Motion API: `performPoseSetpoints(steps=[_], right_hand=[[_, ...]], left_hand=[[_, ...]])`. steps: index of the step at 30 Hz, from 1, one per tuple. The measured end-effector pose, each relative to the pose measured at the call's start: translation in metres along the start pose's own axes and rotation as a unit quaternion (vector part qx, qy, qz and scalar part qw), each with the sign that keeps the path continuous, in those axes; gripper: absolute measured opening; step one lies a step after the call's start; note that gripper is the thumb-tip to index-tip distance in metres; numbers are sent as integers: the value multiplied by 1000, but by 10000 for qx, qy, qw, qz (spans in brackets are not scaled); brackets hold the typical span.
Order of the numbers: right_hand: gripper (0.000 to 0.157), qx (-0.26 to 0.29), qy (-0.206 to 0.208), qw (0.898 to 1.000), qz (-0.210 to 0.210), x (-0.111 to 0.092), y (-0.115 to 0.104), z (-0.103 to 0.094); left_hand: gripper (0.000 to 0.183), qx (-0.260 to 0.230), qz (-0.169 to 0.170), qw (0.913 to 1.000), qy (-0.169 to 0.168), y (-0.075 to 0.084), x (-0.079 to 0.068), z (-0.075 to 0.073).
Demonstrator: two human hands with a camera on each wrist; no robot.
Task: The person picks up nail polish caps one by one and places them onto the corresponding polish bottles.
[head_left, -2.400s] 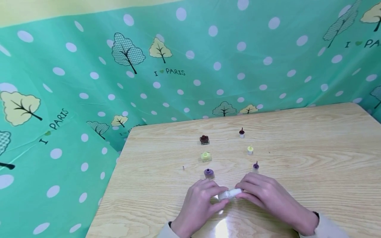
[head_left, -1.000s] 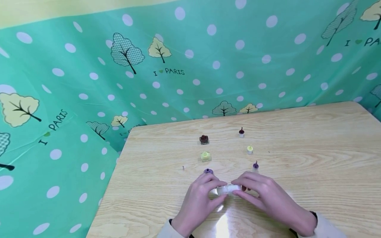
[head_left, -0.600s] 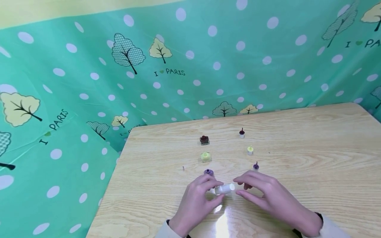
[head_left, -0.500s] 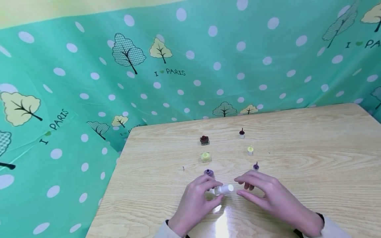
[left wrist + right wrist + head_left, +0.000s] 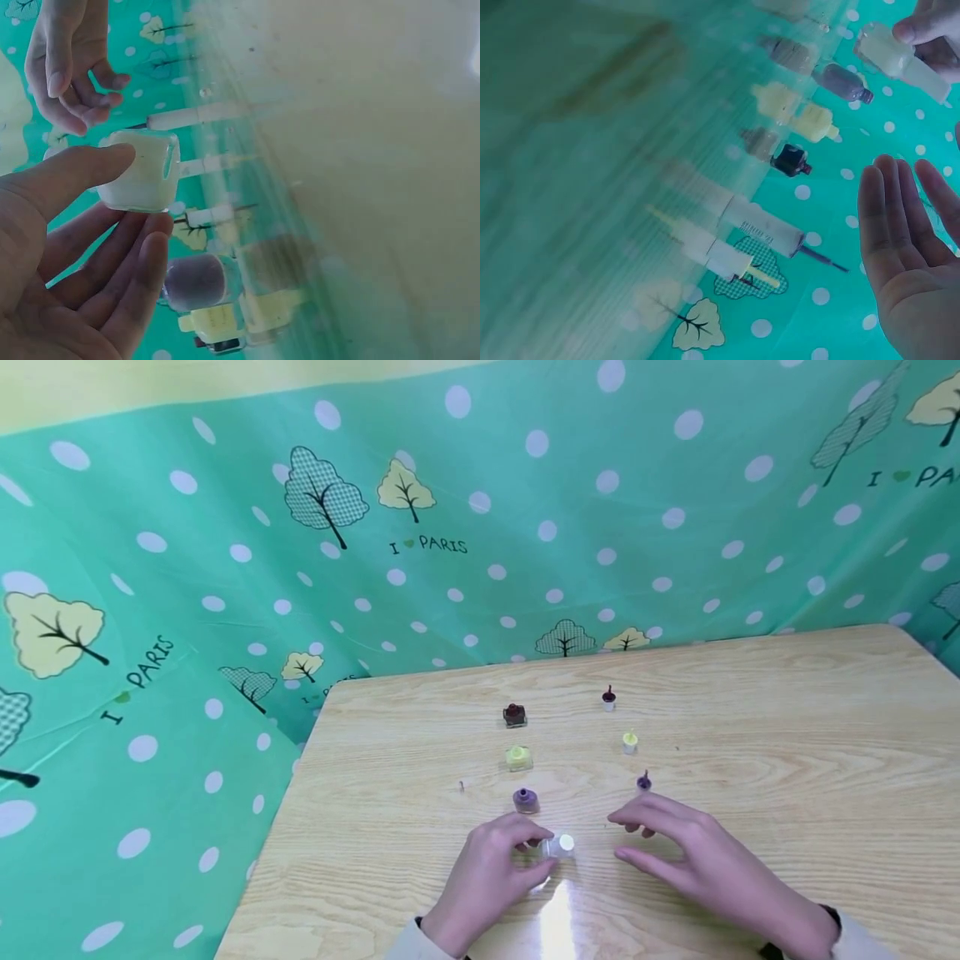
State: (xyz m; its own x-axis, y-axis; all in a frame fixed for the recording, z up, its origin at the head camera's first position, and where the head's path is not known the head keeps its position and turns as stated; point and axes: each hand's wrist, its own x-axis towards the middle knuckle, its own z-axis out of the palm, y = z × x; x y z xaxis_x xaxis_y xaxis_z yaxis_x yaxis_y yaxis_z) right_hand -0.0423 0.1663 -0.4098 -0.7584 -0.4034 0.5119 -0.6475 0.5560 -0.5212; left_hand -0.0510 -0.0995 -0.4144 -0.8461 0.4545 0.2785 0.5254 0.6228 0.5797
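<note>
In the head view my left hand (image 5: 491, 872) pinches a nail polish bottle (image 5: 557, 847) between thumb and fingers, its white cap on and turned up. The left wrist view shows the thumb across the glass of this white polish bottle (image 5: 139, 176); the right wrist view shows its long white cap (image 5: 928, 79). Apart from it, to the right, my right hand (image 5: 686, 847) holds nothing, fingers extended and thumb apart. Just beyond the left hand stands an uncapped purple polish bottle (image 5: 526, 801). A purple brush cap (image 5: 644, 782), brush upward, stands just beyond the right hand.
Behind the purple bottle stand uncapped yellow (image 5: 518, 758) and dark red (image 5: 514, 716) polish bottles. Yellow (image 5: 630, 743) and dark red (image 5: 609, 699) brush caps stand to their right, brushes upward. A tiny object (image 5: 462, 786) lies left. A polka-dot cloth (image 5: 480, 552) hangs behind the table.
My right hand has let go of the white cap and moved right, away from the bottle. The left hand has brought the bottle slightly left and tipped its cap upward.
</note>
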Motion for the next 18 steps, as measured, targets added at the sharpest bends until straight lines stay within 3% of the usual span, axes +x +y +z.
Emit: performPoseSetpoints(steps=[12,18], right_hand=[[27,-549,-449,9971,268,-9,9,-5],[28,-644,-761,9930,636,-10,13,-8]], left_hand=[[18,-260,-545,9964,-601,-4,-4,0],[21,-285,-791,9930,-833,-7,-5,0]])
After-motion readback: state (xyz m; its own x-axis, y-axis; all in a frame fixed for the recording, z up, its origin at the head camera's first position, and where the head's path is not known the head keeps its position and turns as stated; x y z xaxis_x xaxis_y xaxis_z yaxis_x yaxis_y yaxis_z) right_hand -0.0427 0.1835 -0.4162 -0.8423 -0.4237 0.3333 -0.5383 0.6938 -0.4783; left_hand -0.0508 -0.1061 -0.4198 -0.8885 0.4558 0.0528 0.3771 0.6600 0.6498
